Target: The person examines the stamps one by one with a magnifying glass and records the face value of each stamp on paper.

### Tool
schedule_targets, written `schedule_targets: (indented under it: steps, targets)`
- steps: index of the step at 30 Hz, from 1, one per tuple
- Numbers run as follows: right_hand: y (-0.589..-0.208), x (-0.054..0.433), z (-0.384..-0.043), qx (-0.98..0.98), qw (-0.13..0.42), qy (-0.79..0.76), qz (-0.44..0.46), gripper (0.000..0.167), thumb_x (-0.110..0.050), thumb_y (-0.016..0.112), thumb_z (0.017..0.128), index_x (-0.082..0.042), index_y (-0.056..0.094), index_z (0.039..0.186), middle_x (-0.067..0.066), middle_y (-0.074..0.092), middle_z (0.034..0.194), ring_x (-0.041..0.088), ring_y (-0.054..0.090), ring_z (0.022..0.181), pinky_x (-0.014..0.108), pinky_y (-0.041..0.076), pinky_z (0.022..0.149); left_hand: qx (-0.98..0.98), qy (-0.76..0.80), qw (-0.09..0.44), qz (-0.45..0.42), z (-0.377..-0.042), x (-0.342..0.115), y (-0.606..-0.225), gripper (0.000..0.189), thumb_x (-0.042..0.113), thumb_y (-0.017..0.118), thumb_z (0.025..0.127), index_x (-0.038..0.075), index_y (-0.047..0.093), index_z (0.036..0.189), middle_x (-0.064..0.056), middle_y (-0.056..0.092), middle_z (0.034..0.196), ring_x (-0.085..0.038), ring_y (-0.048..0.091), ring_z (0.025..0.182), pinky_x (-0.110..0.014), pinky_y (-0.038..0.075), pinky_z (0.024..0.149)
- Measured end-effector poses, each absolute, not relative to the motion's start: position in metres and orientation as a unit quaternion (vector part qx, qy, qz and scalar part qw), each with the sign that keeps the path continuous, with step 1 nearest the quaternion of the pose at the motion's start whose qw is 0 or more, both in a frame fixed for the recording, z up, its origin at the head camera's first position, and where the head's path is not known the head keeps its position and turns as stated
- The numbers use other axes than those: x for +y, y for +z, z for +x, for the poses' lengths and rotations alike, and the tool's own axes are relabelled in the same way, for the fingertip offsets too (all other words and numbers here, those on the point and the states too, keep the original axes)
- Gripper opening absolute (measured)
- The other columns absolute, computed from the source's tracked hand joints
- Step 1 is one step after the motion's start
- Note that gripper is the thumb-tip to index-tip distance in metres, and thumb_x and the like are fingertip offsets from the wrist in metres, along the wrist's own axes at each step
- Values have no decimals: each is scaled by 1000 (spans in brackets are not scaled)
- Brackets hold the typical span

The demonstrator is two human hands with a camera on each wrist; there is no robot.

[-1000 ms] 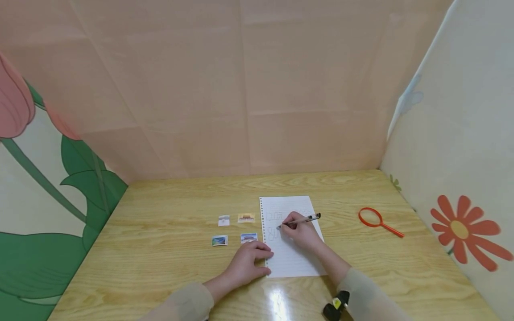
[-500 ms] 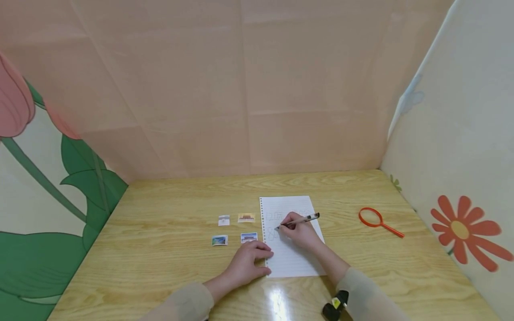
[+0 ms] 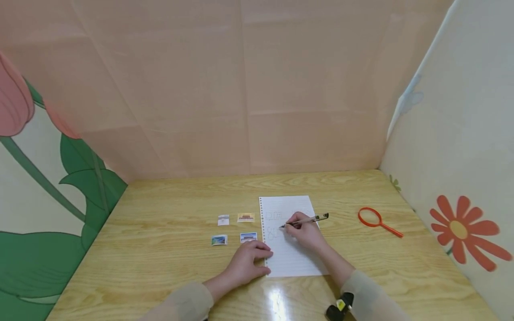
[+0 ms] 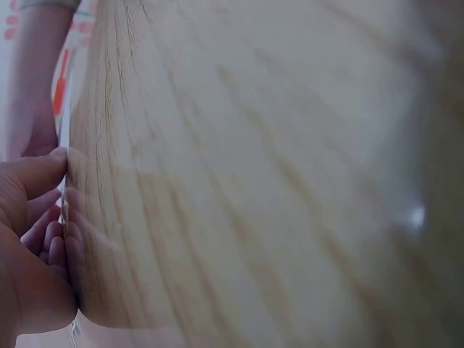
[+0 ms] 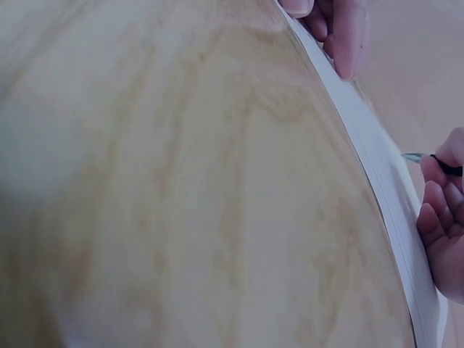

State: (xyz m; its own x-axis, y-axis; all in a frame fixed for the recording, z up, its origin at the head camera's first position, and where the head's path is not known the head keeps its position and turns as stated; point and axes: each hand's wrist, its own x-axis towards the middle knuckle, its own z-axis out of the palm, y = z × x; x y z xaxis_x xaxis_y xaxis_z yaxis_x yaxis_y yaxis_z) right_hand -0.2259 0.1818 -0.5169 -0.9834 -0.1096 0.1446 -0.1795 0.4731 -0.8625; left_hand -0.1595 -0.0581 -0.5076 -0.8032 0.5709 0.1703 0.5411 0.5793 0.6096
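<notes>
In the head view my right hand point(image 3: 307, 232) pinches a pen point(image 3: 315, 219), its tip down at a lined, hole-punched sheet of paper point(image 3: 295, 263). Faint pen strokes run along the upper lines of the sheet, partly covered by this hand. My left hand point(image 3: 248, 263) rests at the paper's lower left edge, thumb and fingers spread loosely. Above the left hand lies a small stamp-like picture point(image 3: 248, 236), its lower edge overlapped by the fingers. The right wrist view shows the pen tip point(image 5: 413, 156) beyond the curled right fingers, above the sheet's white surface point(image 5: 388, 181).
More stamp-like pictures lie left of the paper: a pale one point(image 3: 223, 220), a yellow one point(image 3: 246, 217) and a blue-green one point(image 3: 219, 240). A red magnifying glass point(image 3: 380, 224) lies to the right on the wooden table point(image 3: 160, 249). Beige sheeting point(image 3: 192, 98) stands behind the table.
My right hand has shifted a little left, then to the right with the pen along the written line, uncovering more strokes. The left hand stays where it was.
</notes>
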Motion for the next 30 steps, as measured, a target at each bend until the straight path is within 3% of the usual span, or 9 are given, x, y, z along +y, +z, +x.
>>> schedule_targets:
  steps: [30]
  targets:
    - [-515,177,-224,-870,71,481,87,9,-2,71,80,-6,64,85,-4,55,68,12,49,62,20,39,54,892,335,37,301,-160,-58,-508,40,24,83,81,13,74,117,8,64,117,-13,55,111,-34,42,100]
